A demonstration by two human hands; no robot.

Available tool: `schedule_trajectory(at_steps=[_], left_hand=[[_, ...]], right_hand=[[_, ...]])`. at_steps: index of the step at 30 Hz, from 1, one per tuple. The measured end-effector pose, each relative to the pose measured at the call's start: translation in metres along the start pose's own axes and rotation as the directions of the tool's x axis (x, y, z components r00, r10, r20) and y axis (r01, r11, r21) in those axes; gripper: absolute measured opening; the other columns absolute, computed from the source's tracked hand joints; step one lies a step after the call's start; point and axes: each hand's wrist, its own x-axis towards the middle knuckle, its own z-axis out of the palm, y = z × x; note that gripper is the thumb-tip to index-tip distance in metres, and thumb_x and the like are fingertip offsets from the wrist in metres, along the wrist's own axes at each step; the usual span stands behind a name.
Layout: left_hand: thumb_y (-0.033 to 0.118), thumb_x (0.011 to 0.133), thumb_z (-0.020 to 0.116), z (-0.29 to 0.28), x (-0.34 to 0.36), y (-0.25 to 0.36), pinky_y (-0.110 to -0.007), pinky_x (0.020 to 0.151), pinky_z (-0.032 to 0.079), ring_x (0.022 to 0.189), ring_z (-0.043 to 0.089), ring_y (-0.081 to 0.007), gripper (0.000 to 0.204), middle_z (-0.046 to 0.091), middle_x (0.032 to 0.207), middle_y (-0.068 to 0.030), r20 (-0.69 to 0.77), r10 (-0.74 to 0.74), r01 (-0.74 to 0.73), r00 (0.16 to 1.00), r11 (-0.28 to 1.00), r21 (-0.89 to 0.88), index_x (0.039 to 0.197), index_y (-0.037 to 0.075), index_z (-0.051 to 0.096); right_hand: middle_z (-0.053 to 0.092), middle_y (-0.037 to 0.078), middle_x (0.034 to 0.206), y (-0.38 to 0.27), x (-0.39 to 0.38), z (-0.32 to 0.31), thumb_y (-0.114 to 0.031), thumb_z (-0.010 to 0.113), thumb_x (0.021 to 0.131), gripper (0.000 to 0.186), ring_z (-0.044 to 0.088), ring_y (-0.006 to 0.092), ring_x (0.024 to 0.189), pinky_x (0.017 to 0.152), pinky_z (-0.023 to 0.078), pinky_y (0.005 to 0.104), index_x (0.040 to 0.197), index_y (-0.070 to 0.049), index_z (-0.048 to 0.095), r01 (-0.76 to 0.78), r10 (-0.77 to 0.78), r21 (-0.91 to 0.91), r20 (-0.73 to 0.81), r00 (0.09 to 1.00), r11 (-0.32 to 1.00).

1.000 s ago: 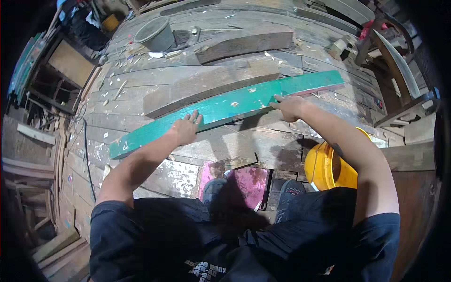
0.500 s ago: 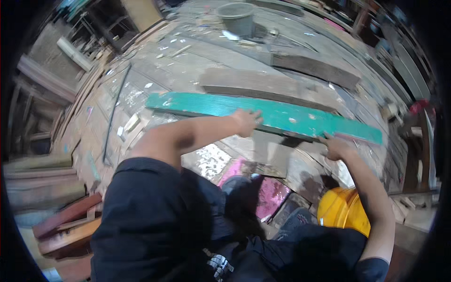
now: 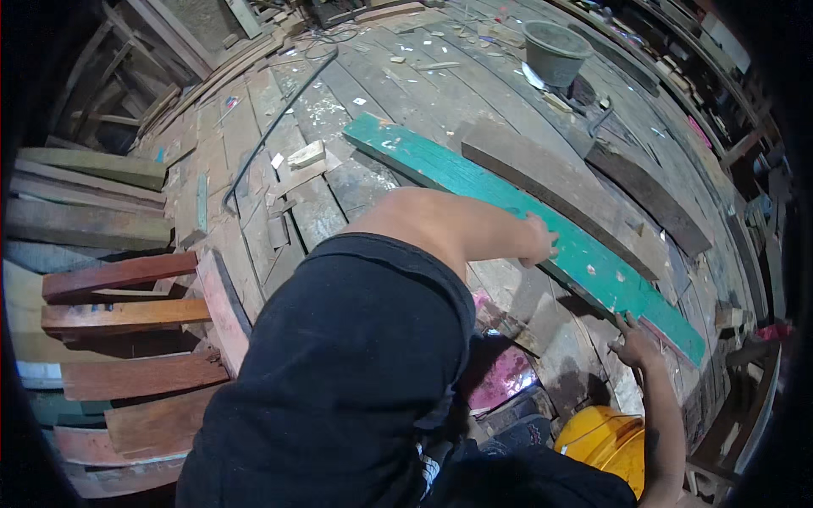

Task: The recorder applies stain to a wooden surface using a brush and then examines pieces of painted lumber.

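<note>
A long green-painted plank (image 3: 457, 173) lies slantwise in front of me, its paint chipped in spots toward the right end. My left hand (image 3: 539, 240) reaches across my body and rests at the plank's near edge, fingers apart over the green face. Farther right, my right hand (image 3: 637, 343) touches the same edge near the plank's right end. Its fingers are spread, with one stretched out against the wood. Behind the green plank lies a bare brown timber (image 3: 559, 190), close alongside.
Another thick timber (image 3: 648, 195) lies beyond, and a grey bucket (image 3: 555, 55) stands farther back. A yellow rounded object (image 3: 603, 444) is beside my right forearm. Stacked boards (image 3: 127, 317) fill the left side. A dark rod (image 3: 275, 123) lies on the plank floor.
My view has swung leftward, so the plank and bucket appear farther right and more slanted. Both hands remain at the green plank's near edge. More of the stacked boards on the left shows.
</note>
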Motion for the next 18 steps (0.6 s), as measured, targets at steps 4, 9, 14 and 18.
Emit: schedule_trajectory(at_steps=[4,9,14,18], left_hand=[[0.029,0.087,0.067,-0.005,0.01,0.005,-0.064,0.106,0.042,0.144,0.04,-0.0369,0.079,0.022,0.168,-0.01,0.05,0.007,-0.007,0.999,1.0,0.007,0.159,0.028,0.032],[0.028,0.088,0.065,-0.004,0.02,0.0,-0.068,0.107,0.041,0.142,0.044,-0.0387,0.079,0.022,0.167,-0.0112,0.162,0.022,-0.03,0.987,0.998,0.046,0.16,0.029,0.031],[0.028,0.088,0.065,-0.008,0.02,0.003,-0.068,0.106,0.042,0.14,0.046,-0.0385,0.078,0.024,0.166,-0.0114,0.134,0.037,-0.045,0.99,0.997,0.056,0.159,0.029,0.033],[0.03,0.089,0.064,-0.005,0.018,0.001,-0.066,0.104,0.044,0.137,0.049,-0.0387,0.075,0.025,0.166,-0.011,0.123,0.025,-0.031,0.992,0.999,0.045,0.158,0.031,0.035]], right_hand=[[0.02,0.027,0.164,-0.005,-0.005,-0.003,-0.035,0.067,0.093,0.084,0.043,0.0491,0.138,0.114,0.039,0.05,0.16,-0.01,0.025,-0.03,0.03,0.001,0.01,0.999,1.0],[0.017,0.022,0.167,-0.021,-0.005,-0.015,-0.038,0.067,0.093,0.086,0.035,0.045,0.145,0.119,0.034,0.0477,0.162,-0.014,0.021,-0.093,0.092,0.016,0.062,0.994,0.996],[0.018,0.022,0.167,-0.016,-0.007,-0.012,-0.038,0.066,0.093,0.086,0.035,0.0448,0.146,0.119,0.034,0.0484,0.162,-0.015,0.021,-0.095,0.093,0.026,0.052,0.994,0.995],[0.017,0.024,0.166,-0.006,-0.001,-0.004,-0.037,0.066,0.093,0.086,0.04,0.0463,0.142,0.117,0.038,0.0471,0.161,-0.011,0.022,-0.098,0.097,0.003,0.053,0.994,0.995]])
